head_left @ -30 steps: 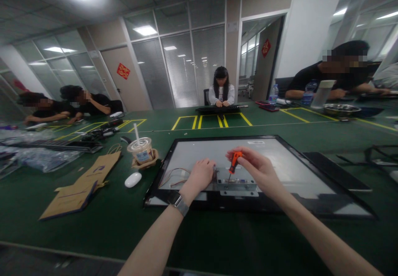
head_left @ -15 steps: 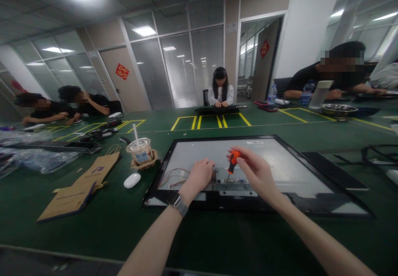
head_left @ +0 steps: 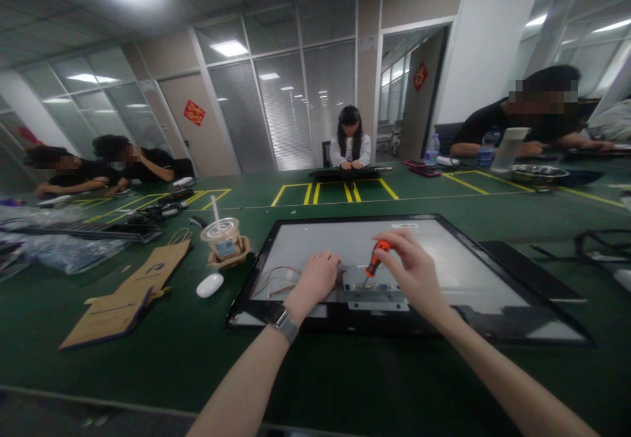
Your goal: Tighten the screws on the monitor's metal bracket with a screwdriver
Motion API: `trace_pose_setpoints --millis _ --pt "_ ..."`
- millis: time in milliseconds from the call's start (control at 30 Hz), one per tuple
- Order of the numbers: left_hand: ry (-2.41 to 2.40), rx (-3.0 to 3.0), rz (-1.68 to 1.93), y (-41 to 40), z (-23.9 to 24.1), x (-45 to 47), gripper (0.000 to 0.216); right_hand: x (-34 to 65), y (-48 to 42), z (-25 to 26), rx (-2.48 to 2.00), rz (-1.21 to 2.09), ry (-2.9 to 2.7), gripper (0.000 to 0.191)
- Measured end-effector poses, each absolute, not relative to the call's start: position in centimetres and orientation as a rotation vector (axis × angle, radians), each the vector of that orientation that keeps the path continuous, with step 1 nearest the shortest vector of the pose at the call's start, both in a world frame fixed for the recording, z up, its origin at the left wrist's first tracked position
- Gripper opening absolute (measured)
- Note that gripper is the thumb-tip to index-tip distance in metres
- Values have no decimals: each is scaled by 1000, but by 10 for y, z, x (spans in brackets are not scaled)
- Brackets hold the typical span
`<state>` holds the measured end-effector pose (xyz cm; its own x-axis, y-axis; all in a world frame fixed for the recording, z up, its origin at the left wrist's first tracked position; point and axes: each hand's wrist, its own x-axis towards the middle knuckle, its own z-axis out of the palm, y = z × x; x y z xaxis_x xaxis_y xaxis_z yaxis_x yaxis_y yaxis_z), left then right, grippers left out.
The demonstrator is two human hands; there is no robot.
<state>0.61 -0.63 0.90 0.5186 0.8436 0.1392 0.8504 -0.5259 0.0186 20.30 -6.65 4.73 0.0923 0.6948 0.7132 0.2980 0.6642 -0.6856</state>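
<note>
My right hand [head_left: 413, 269] grips the orange and black handle of a screwdriver [head_left: 378, 257]. Its thin shaft slants down to the left, with the tip near a metal bracket [head_left: 379, 305] bearing small board parts and connectors. My left hand [head_left: 319, 276], with a watch at the wrist, rests at the left end of that bracket. Its fingers are together and bent against the metal, the tips partly hidden. Beneath both hands a large flat display panel [head_left: 305, 240] lies back side up, grey-white with a black frame. Thin cables [head_left: 276, 279] lie left of my left hand.
A drink cup [head_left: 223, 240] in a cardboard holder, a white mouse [head_left: 210, 285] and a brown paper bag [head_left: 142, 282] are left of the panel. A dark flat slab [head_left: 530, 269] lies to its right. Several people sit around the green table [head_left: 197, 371].
My right hand and the screwdriver have shifted slightly right and the tip has risen from the bracket's lower edge. My left hand has stayed in place.
</note>
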Motion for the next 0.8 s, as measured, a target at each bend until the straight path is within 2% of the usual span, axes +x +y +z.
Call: trace_pose_setpoints --millis 233,433,633,800 --pt "-1488 -2701 -210 -6 8 6 29 208 -63 45 -766 816 -1440 27" --pt "-1514 -2687 -181 -7 10 7 28 206 -65 49 -795 668 -1421 14" --pt "-1498 -2685 -164 -8 11 7 27 206 -66 49 -784 751 -1516 28" --pt "-1521 -2685 -172 -9 13 7 27 204 -68 50 -753 722 -1476 18"
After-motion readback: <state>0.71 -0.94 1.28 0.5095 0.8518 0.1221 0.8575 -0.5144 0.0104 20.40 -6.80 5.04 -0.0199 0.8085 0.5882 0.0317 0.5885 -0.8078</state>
